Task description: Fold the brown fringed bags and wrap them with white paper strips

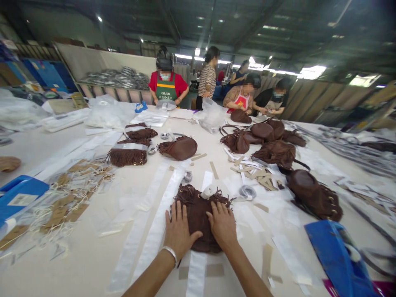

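Note:
A dark brown fringed bag lies flat on the table in front of me, with metal eyelets along its far edge. My left hand rests on its left side, fingers stretched out and thumb spread. On the right side my right hand lies open too, pressing flat on the bag. A white wad sits at the bag's far edge. Beneath the bag runs a white paper strip. Just beyond it are a coiled grey strap and a smaller grey roll.
Brown bags lie farther off, with more heaped at the right. Tags with strings cover the left side. Blue holders stand at left and right. Across the table, several people work, one in a green apron.

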`<state>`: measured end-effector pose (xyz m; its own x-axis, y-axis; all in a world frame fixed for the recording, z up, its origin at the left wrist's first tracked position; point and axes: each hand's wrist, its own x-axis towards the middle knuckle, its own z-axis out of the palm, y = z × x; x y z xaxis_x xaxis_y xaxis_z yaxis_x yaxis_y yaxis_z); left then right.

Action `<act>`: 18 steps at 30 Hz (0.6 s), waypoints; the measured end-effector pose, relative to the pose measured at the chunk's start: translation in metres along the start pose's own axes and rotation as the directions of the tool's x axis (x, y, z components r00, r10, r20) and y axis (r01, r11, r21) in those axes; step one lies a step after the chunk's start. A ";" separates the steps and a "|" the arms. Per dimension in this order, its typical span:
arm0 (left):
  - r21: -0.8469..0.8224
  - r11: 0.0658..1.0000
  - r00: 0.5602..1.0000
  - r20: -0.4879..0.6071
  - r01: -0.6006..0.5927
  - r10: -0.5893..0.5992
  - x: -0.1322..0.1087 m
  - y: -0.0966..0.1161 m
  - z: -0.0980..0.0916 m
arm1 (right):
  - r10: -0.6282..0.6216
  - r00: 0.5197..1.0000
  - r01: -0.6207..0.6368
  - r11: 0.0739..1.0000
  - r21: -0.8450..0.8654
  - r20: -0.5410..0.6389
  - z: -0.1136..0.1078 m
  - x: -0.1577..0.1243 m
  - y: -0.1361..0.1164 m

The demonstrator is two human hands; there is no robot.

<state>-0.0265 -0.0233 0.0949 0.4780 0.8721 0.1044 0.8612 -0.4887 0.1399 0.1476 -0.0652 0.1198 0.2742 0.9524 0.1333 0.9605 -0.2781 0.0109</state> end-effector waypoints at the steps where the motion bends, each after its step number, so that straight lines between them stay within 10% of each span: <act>1: -0.005 1.000 1.000 -0.007 0.010 -0.010 -0.001 0.000 0.001 | 0.110 0.994 -0.111 0.993 -0.034 -0.016 0.001 -0.004 0.010; 7: -0.095 0.995 0.999 -0.020 0.028 -0.030 -0.001 -0.002 0.009 | 0.337 0.934 -0.329 0.941 -0.081 0.116 -0.018 -0.037 0.050; 11: -0.175 0.983 0.998 0.024 0.058 -0.055 -0.008 -0.002 0.015 | -0.040 0.996 0.053 0.981 0.184 -0.075 -0.018 -0.032 0.002; 15: -0.215 0.973 0.996 0.058 0.083 -0.072 -0.017 -0.004 0.017 | -0.338 0.936 0.353 0.903 0.245 -0.102 -0.007 -0.024 -0.045; 18: -0.256 0.964 0.993 0.116 0.066 -0.037 -0.018 -0.009 0.018 | -0.398 0.905 0.423 0.881 0.212 -0.151 0.001 -0.031 -0.031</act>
<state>-0.0397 -0.0348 0.0743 0.4626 0.8864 -0.0162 0.8178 -0.4196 0.3939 0.1099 -0.0859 0.1139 -0.1416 0.9535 0.2660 0.9721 0.1847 -0.1444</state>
